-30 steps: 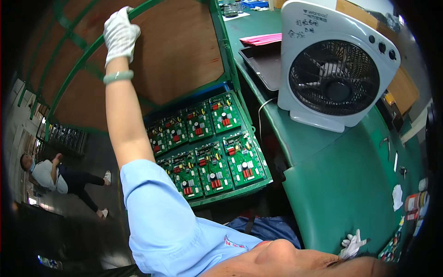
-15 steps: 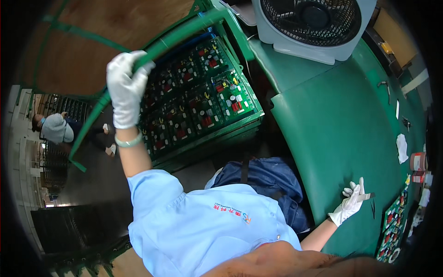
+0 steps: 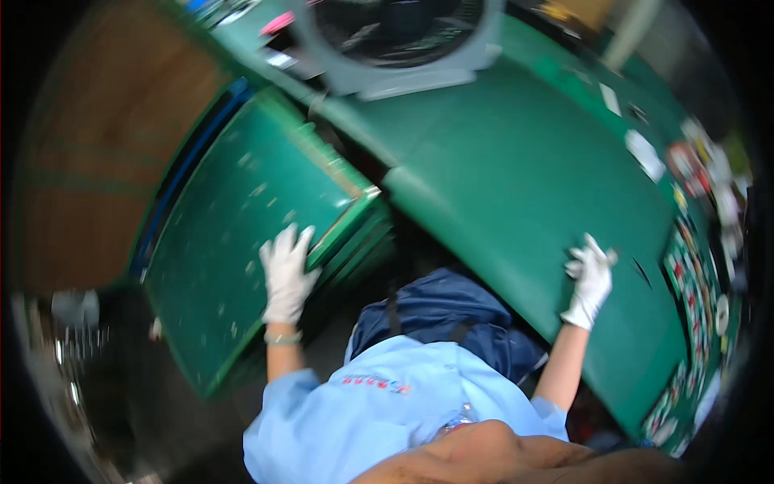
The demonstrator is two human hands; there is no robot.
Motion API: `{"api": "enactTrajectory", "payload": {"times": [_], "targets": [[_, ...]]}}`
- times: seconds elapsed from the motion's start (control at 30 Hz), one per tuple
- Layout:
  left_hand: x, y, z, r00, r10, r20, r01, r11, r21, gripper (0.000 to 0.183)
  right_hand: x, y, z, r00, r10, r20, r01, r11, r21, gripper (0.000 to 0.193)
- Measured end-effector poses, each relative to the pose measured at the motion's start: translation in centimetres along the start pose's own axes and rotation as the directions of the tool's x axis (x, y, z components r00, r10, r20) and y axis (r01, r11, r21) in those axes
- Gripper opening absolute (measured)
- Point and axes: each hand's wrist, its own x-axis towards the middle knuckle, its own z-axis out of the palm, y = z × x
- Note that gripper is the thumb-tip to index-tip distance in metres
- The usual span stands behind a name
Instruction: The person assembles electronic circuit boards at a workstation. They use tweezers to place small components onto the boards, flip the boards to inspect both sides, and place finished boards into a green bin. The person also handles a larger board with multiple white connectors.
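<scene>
My left hand (image 3: 288, 274), in a white glove, rests with spread fingers on a large green panel (image 3: 234, 218), close to its right edge. Pale scuffs mark the panel, which lies on top of a green stack; what lies under it is hidden. My right hand (image 3: 591, 281), also gloved, is over the green mat (image 3: 500, 161) of the bench. Its fingers are partly curled around a short grey tool (image 3: 612, 257), too blurred to name by kind. A thin dark object (image 3: 642, 273) is on the mat beside that hand.
A grey fan (image 3: 403, 77) stands at the bench's far side. Circuit boards (image 3: 689, 282) line the right edge, near a white cloth (image 3: 645, 155) and a roll of tape (image 3: 721, 313). A brown board (image 3: 105, 153) rises at the far left.
The green panel, held raised by its edge in my left hand, has come down over the circuit boards. My left hand has let go of the edge and lies flat on it. The view has turned.
</scene>
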Motion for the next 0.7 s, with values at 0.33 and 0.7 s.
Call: {"api": "enactTrajectory", "payload": {"times": [0.33, 0.7], "targets": [[11.3, 16.7, 3.6, 0.925, 0.207, -0.317, -0.377, 0.412, -0.830, 0.022, -1.4, -2.0, -6.4, 0.992, -0.130, -0.003, 0.130, 0.991, 0.024, 0.035], [8.9, 32.6, 9.8, 0.487, 0.832, -0.266, -0.840, 0.364, -0.402, 0.065, -8.9, 3.3, -47.5, 0.450, -0.690, -0.567, -0.524, 0.309, -0.793, 0.032]]}}
